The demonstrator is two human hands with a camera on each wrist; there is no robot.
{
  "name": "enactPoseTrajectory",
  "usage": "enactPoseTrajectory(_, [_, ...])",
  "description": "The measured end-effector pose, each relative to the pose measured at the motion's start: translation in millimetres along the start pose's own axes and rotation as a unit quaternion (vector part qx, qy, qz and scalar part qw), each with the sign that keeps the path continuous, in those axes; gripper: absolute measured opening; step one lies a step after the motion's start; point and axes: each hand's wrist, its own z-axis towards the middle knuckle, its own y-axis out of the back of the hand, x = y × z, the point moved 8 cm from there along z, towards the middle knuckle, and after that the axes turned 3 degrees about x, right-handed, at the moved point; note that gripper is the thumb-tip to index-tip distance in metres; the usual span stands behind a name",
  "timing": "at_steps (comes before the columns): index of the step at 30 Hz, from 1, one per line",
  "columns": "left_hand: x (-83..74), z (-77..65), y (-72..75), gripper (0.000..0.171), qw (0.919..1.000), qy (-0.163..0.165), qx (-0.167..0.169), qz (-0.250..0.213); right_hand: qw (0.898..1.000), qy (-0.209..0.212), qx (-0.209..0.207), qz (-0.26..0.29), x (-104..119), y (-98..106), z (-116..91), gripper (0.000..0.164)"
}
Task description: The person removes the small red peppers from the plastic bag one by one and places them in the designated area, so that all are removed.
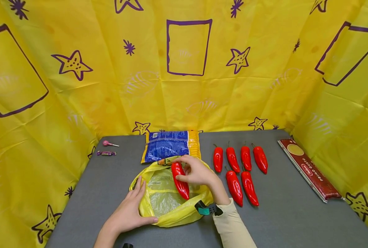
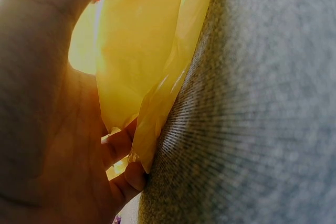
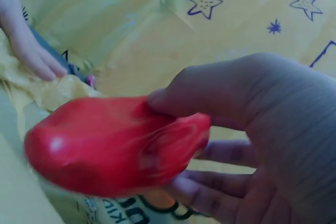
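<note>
A yellow plastic bag [image 1: 174,219] lies with its mouth spread wide on the grey table. Over that mouth my right hand [image 1: 197,170] pinches a red pepper [image 1: 180,181] between thumb and fingers, its tip pointing down toward me. The same pepper [image 3: 105,148] fills much of the right wrist view, shiny and plump. My left hand [image 1: 129,210] rests against the bag's left side, fingers stretched along the rim and thumb at its near edge. In the left wrist view, fingertips [image 2: 135,176] touch the yellow film [image 2: 142,51] close to the table.
Several red peppers [image 1: 234,187] lie in two rows right of the bag. A blue and yellow packet [image 1: 166,146] lies behind it. At far left are a pink lollipop [image 1: 106,143] and a purple wrapped candy [image 1: 106,153]. A long red packet [image 1: 311,172] lies at the right edge.
</note>
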Motion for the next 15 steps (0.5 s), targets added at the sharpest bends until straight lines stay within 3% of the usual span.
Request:
enactPoseTrajectory(8, [0.2,0.7,-0.4,0.146,1.0000,0.004,0.003,0.003,0.998,0.028,-0.032,0.054,8.1,8.8,0.0,0.056])
enactPoseTrajectory(15, [0.1,2.0,-0.1,0.145,0.9998,0.017,0.013,-0.003,0.997,-0.001,-0.053,0.063,4.0,11.6,-0.2,0.055])
